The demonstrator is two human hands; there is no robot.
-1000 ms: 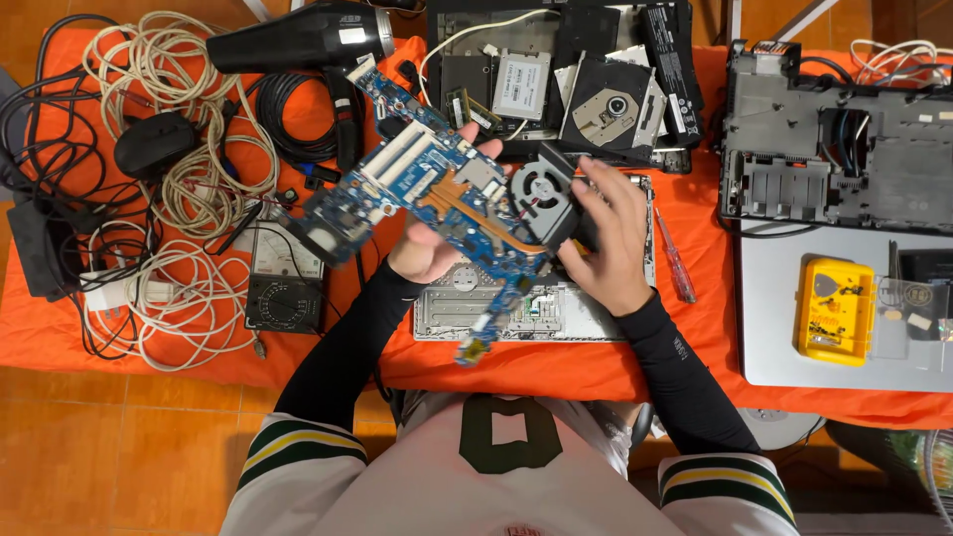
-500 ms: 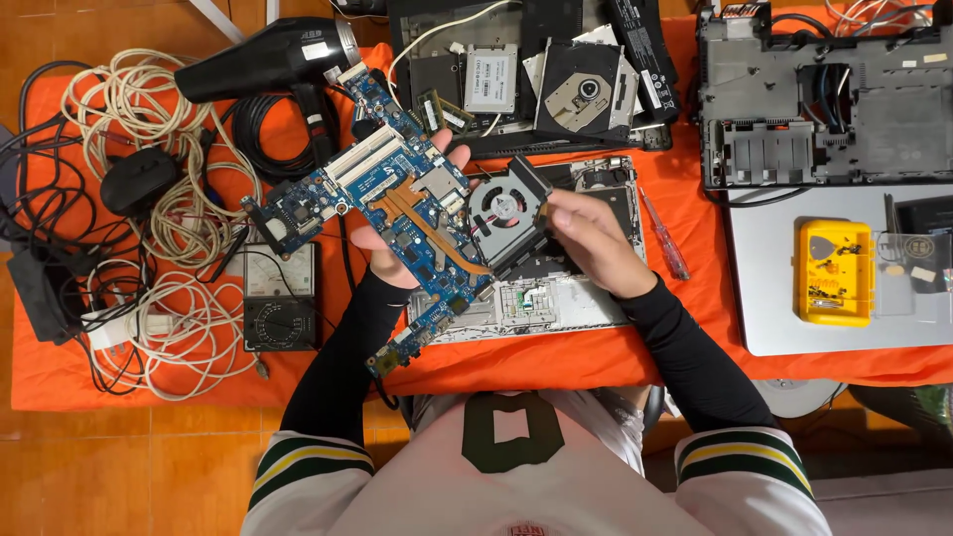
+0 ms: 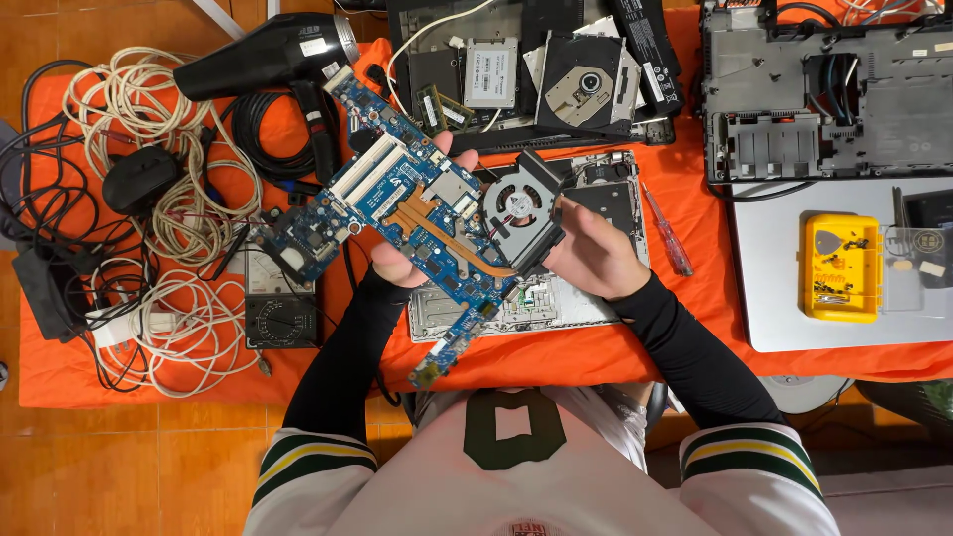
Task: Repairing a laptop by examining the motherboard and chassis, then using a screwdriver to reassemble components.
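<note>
Left hand: cupped under the middle of the blue motherboard, palm up, fingers curling over its far edge; it carries the board's weight.
Right hand: fingers closed on the black cooling fan at the board's right end, thumb towards the fan's near side.
Board position: lifted off the table, above the silver laptop base that lies on the orange cloth.
Long axis: runs slantwise, from far-left by the black hair dryer down to near-right, its narrow tail hanging towards the person's chest.
Fan side: the fan and copper heat pipe lie on the right, so the right hand is nearer them.
Nearby: a red screwdriver just right of the right hand; a multimeter left of the forearm.
</note>
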